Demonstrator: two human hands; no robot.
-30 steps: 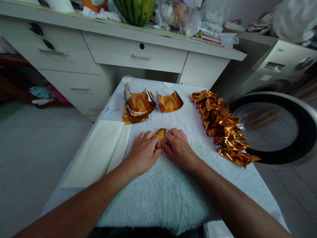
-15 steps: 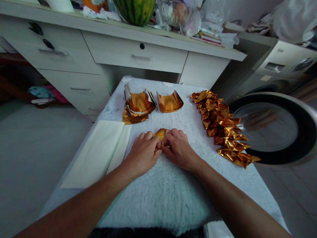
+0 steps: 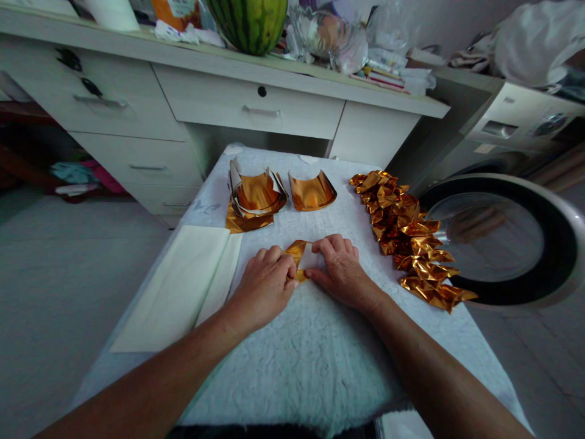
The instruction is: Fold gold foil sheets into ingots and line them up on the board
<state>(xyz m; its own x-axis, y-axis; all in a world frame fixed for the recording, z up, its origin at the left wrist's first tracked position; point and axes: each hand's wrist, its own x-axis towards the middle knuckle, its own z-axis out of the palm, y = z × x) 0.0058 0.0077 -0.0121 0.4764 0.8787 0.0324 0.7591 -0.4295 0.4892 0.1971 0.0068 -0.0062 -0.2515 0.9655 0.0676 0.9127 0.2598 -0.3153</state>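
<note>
A partly folded sheet of gold foil paper [image 3: 297, 249] lies on the cloth-covered table, its pale side [image 3: 311, 261] showing at the right. My left hand [image 3: 269, 277] is closed on the left end of the sheet, fingers curled and thumb against them. At the right end, my right hand [image 3: 340, 265] holds the sheet between its thumb and forefinger, which touch the lower and upper edges. Beyond my hands stand a curved stack of gold foil sheets [image 3: 258, 192] and a smaller curved stack of foil sheets [image 3: 312, 192].
Several folded gold foil pieces [image 3: 402, 228] form a row along the table's right side. White paper sheets [image 3: 178, 286] lie at the left. A white drawer desk [image 3: 256, 116] with a watermelon [image 3: 249, 24] stands behind. The washing machine's round door [image 3: 503, 238] hangs open at right.
My right hand has shifted a little to the right, away from my left hand, uncovering more of the sheet's pale side. My left hand stays in about the same place.
</note>
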